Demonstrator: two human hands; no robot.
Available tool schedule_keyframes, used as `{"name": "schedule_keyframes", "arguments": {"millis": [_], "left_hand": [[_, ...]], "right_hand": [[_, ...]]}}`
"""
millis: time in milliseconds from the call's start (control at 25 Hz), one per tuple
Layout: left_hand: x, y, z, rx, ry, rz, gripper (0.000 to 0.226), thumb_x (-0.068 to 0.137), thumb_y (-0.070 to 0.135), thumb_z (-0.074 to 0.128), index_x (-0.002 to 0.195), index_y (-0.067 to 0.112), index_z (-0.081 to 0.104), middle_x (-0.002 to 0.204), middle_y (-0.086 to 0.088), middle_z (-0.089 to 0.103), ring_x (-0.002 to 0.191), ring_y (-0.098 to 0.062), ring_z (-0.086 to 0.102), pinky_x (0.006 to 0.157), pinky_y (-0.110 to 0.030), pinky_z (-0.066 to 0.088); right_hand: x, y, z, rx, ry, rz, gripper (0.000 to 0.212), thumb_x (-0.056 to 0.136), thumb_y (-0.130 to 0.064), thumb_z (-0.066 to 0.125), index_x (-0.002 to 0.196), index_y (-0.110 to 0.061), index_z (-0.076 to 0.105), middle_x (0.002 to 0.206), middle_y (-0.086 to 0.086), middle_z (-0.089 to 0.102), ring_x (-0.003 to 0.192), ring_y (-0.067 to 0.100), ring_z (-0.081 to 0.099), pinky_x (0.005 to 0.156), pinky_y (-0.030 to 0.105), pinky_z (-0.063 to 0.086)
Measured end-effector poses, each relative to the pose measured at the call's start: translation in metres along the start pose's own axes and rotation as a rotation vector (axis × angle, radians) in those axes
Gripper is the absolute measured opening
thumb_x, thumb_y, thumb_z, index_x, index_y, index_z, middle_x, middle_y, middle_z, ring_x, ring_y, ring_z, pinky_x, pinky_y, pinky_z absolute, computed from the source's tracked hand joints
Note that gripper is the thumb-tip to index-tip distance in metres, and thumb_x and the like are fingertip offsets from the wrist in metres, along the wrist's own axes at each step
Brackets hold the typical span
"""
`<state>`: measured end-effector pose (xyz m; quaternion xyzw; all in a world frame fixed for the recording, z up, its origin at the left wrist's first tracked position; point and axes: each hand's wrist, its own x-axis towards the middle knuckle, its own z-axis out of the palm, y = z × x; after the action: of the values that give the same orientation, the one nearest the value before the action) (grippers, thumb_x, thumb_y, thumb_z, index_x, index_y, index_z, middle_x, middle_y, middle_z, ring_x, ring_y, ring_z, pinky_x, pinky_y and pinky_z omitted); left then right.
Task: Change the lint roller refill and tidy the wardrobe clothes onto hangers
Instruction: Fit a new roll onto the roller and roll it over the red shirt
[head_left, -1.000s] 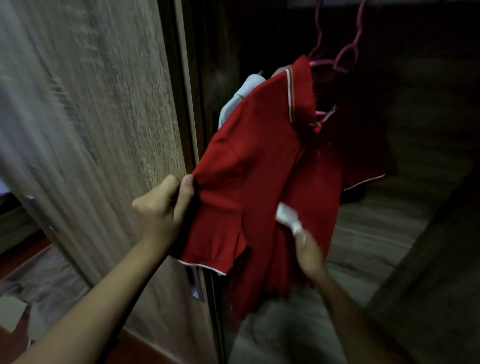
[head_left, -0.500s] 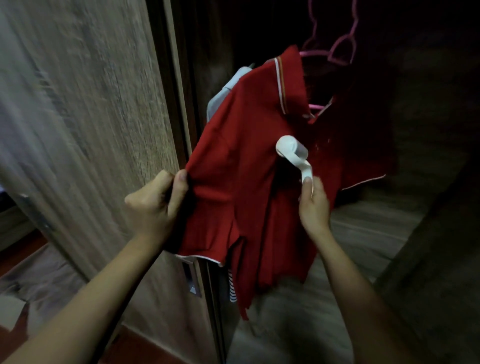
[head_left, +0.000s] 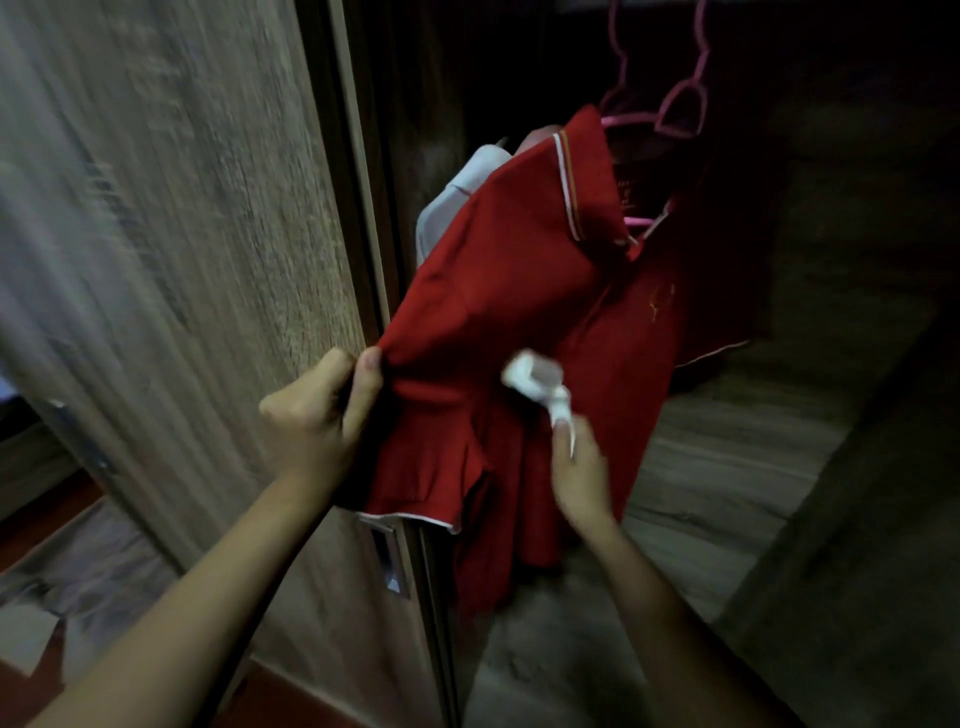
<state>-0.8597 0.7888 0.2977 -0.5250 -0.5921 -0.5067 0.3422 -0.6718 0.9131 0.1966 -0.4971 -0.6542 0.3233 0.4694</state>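
Observation:
A red polo shirt (head_left: 519, 291) with white trim hangs on a pink hanger (head_left: 675, 111) inside the dark wardrobe. My left hand (head_left: 317, 410) pinches the shirt's sleeve edge and pulls it taut toward the left. My right hand (head_left: 576, 467) grips the handle of a white lint roller (head_left: 537, 382), whose blurred roll presses against the shirt's front below the chest. A white garment (head_left: 457, 192) hangs behind the red shirt.
The wooden wardrobe door (head_left: 171, 260) stands open on the left, with a metal handle (head_left: 389, 564) low on its edge. A wooden shelf (head_left: 727, 467) lies below the shirt. Cloth lies on the floor (head_left: 88, 561) at the lower left.
The lint roller has moved down the shirt's front from the chest to below it, after going up from lower before. My left hand keeps its hold on the sleeve.

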Motion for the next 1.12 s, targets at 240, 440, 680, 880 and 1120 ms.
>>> {"name": "schedule_keyframes", "arguments": {"millis": [240, 440, 680, 880, 1120], "left_hand": [[0.002, 0.002, -0.003, -0.006, 0.000, 0.012, 0.048, 0.099, 0.037, 0.035, 0.056, 0.014, 0.032, 0.047, 0.001, 0.025, 0.051, -0.012, 0.029, 0.048, -0.024, 0.016], [0.002, 0.000, -0.004, 0.018, 0.012, 0.035, 0.040, 0.100, 0.037, 0.032, 0.064, 0.020, 0.026, 0.049, 0.005, 0.025, 0.047, -0.016, 0.030, 0.047, -0.027, 0.018], [0.001, 0.002, -0.001, -0.014, 0.015, -0.002, 0.044, 0.100, 0.037, 0.032, 0.060, 0.018, 0.030, 0.049, 0.005, 0.024, 0.043, -0.007, 0.024, 0.047, -0.023, 0.015], [0.001, 0.001, -0.002, -0.007, 0.012, 0.018, 0.043, 0.100, 0.037, 0.032, 0.061, 0.018, 0.030, 0.048, 0.004, 0.025, 0.040, -0.009, 0.026, 0.046, -0.024, 0.018], [-0.002, 0.001, 0.000, 0.032, 0.038, -0.006, 0.041, 0.100, 0.038, 0.031, 0.064, 0.019, 0.026, 0.046, -0.001, 0.026, 0.047, -0.008, 0.024, 0.046, -0.029, 0.018]], "right_hand": [[-0.030, -0.072, 0.001, 0.269, 0.003, -0.076, 0.029, 0.088, -0.046, 0.030, 0.081, -0.025, 0.047, 0.058, -0.008, 0.044, 0.049, 0.003, 0.044, 0.057, 0.036, 0.036], [-0.139, -0.032, 0.045, 0.250, 0.055, 0.038, 0.039, 0.084, -0.069, 0.036, 0.104, -0.047, 0.061, 0.080, -0.009, 0.071, 0.064, 0.004, 0.062, 0.063, 0.022, 0.048], [-0.045, -0.078, 0.010, 0.176, -0.139, -0.061, 0.017, 0.098, -0.029, 0.035, 0.089, -0.022, 0.049, 0.061, -0.008, 0.046, 0.053, 0.004, 0.046, 0.062, 0.033, 0.039], [-0.012, -0.090, -0.003, 0.201, 0.021, -0.053, 0.020, 0.098, -0.031, 0.035, 0.094, -0.017, 0.050, 0.058, -0.006, 0.045, 0.052, 0.015, 0.046, 0.056, 0.040, 0.041], [-0.107, -0.072, 0.017, 0.126, -0.097, -0.116, 0.039, 0.083, -0.058, 0.029, 0.094, -0.026, 0.048, 0.049, -0.011, 0.044, 0.046, -0.001, 0.043, 0.050, 0.026, 0.033]]}}
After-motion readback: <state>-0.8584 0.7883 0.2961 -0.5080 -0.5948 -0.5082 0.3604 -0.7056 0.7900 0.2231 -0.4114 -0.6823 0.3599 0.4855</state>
